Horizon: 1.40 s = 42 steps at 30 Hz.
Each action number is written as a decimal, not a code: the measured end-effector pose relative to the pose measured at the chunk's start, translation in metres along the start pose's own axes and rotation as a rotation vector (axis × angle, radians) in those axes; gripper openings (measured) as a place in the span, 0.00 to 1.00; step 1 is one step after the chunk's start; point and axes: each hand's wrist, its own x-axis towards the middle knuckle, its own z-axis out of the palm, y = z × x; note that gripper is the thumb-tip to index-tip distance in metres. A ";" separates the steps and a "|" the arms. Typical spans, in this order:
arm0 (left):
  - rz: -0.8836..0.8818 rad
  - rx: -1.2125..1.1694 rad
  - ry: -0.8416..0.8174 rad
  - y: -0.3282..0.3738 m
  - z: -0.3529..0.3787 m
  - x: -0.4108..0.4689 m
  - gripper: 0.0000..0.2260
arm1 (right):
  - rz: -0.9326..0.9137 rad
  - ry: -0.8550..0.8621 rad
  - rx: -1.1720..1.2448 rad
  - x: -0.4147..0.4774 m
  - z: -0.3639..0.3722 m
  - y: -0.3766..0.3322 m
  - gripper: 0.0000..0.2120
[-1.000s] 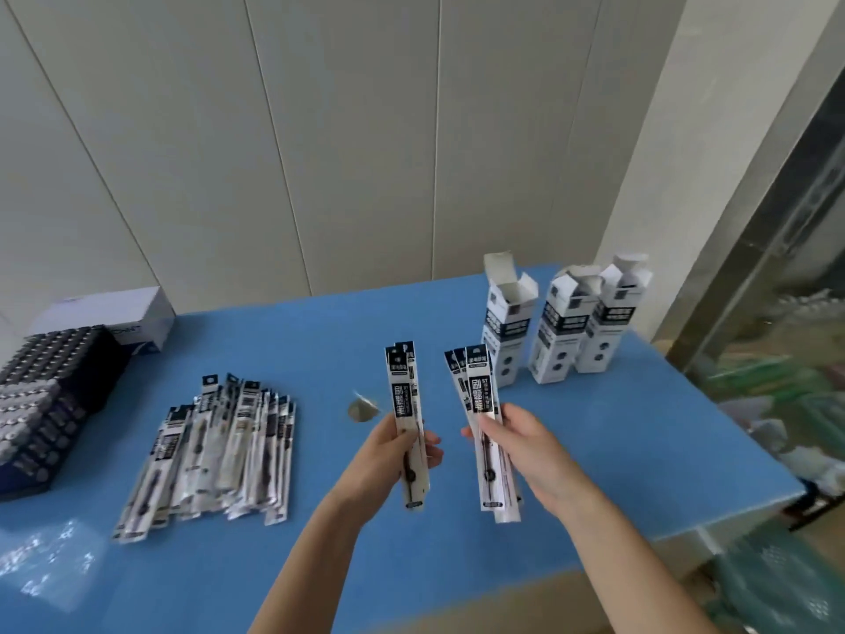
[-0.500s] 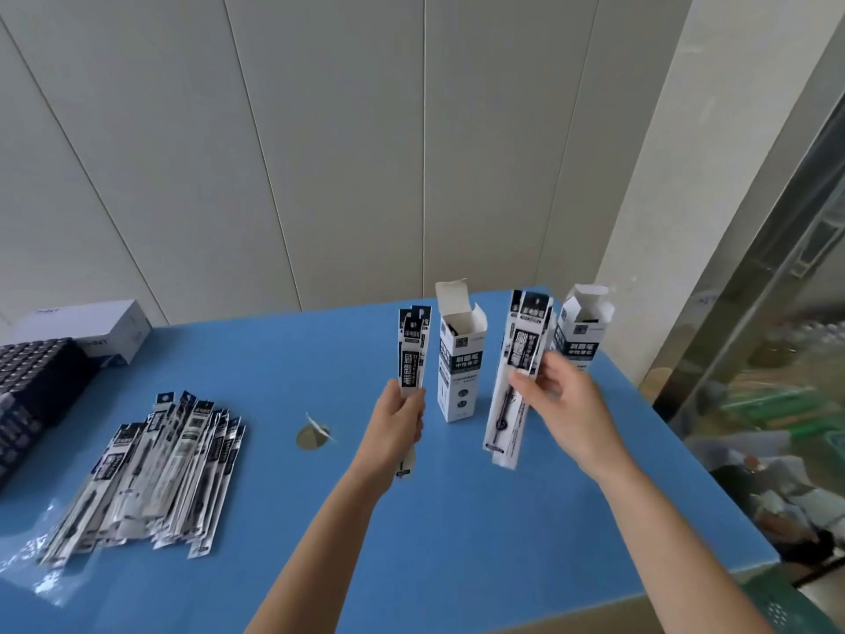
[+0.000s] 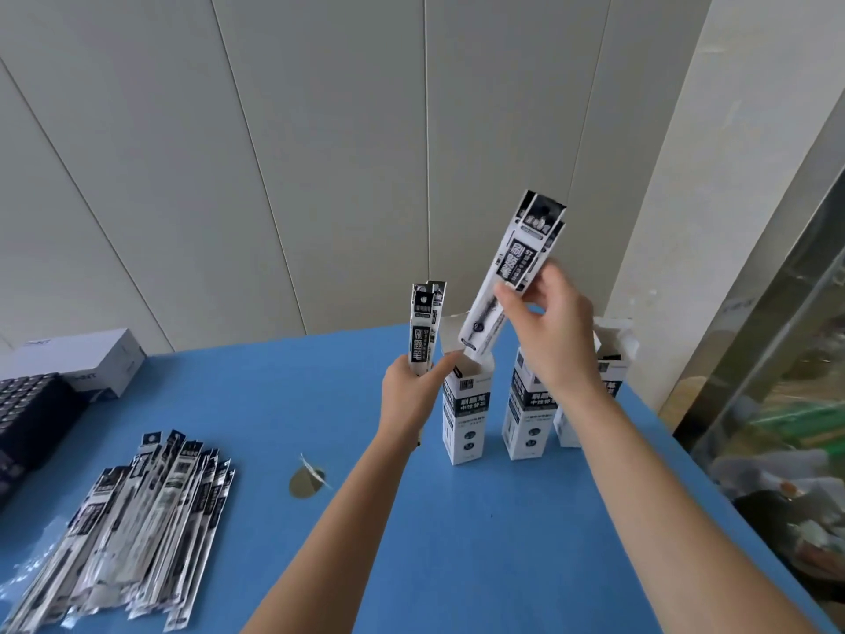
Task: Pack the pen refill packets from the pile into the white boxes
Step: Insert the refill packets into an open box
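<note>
Three tall white boxes stand upright at the far right of the blue table (image 3: 256, 404). My right hand (image 3: 548, 331) pinches a few black-and-white refill packets (image 3: 516, 263), tilted, their lower ends just over the open top of the left box (image 3: 466, 404). My left hand (image 3: 411, 391) grips another small bunch of packets (image 3: 425, 331) upright, its thumb touching that box's rim. The middle box (image 3: 526, 414) and right box (image 3: 608, 359) are partly hidden behind my right wrist. A pile of packets (image 3: 132, 523) lies at the table's near left.
A white carton (image 3: 91, 359) and a dark tray of small items (image 3: 27, 414) sit at the far left. A small round foil scrap (image 3: 305, 481) lies mid-table. The table's right edge runs beside a glass partition (image 3: 777, 359).
My right hand has risen and carried its packets left, from in front of the middle box to above the left box's opening. My left hand moved up to that box's rim.
</note>
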 end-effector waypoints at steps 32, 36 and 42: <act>-0.065 -0.062 -0.089 -0.016 0.001 0.009 0.25 | -0.060 -0.380 -0.646 -0.032 0.026 0.054 0.12; -0.072 -0.054 -0.101 -0.015 -0.001 0.008 0.21 | -0.105 -0.472 -0.617 -0.033 0.019 0.054 0.13; -0.112 -0.045 -0.139 -0.013 -0.008 0.005 0.19 | -0.125 -0.553 -0.539 -0.035 0.008 0.057 0.16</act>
